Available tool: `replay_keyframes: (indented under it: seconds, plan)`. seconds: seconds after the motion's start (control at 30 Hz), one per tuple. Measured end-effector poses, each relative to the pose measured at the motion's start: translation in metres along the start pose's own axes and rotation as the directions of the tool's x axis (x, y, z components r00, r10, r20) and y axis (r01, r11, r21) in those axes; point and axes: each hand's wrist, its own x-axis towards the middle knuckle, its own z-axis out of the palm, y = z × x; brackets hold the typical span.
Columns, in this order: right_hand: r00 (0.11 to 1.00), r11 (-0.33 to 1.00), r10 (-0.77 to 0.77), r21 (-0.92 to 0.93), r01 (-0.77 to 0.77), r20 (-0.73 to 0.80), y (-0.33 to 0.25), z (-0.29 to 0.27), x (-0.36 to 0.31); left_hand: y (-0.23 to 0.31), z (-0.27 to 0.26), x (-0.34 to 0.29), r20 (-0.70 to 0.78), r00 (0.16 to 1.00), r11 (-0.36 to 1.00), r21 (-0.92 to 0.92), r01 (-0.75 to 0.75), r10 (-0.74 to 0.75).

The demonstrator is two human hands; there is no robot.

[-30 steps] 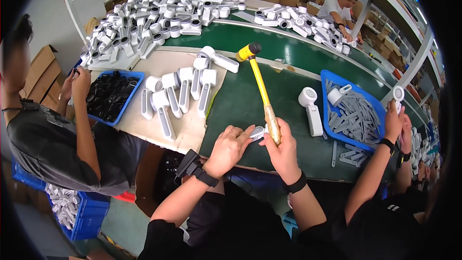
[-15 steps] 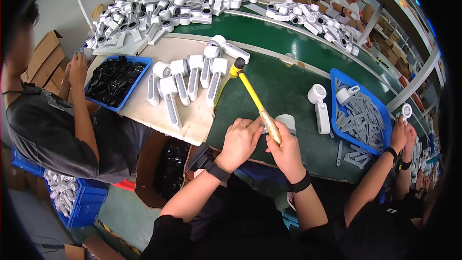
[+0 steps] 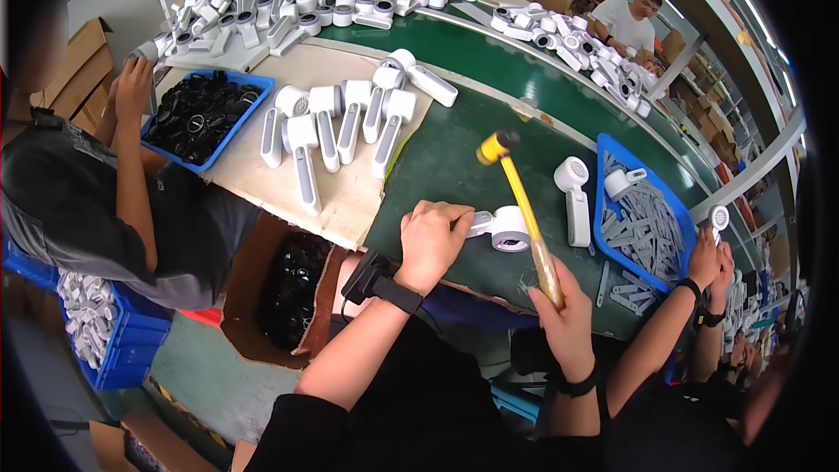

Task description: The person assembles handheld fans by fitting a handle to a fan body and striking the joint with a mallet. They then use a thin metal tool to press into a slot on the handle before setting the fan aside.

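My left hand (image 3: 433, 243) is closed on the handle of a white handheld device (image 3: 509, 225) with a round head, which lies on the green work surface. The device's ringed round end faces towards me. In my right hand (image 3: 568, 325) is a hammer (image 3: 523, 201), gripped low on its worn, tan handle end. Its yellow shaft rises up and to the left, and the yellow-and-black head hangs above the table, apart from the device. Further right, another white device (image 3: 573, 201) rests on the green surface.
Several white devices (image 3: 348, 133) lie on the cardboard to the left, beside a blue tray of black parts (image 3: 262, 87). At right a blue tray (image 3: 603, 153) holds grey strips. Co-workers sit on both sides. A large pile (image 3: 288, 0) of devices covers the far left.
My right hand has moved right and down, taking the hammer away from my left hand. The hammer head has shifted right. The device's round head now shows more fully.
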Motion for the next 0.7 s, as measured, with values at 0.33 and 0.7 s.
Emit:
replay_keyframes:
  seconds: [0.33,0.7]
  plan:
    - [0.99,0.972,-0.115,-0.195,0.128,0.079,0.016,-0.023,-0.039,-0.001,0.005,0.001,-0.023,0.999,0.999,0.026,-0.043,0.043]
    - [0.994,0.989,0.105,-0.108,-0.103,0.013,0.006,-0.034,-0.045,0.003,0.0,-0.002,0.029,0.999,0.999,0.036,0.024,-0.025]
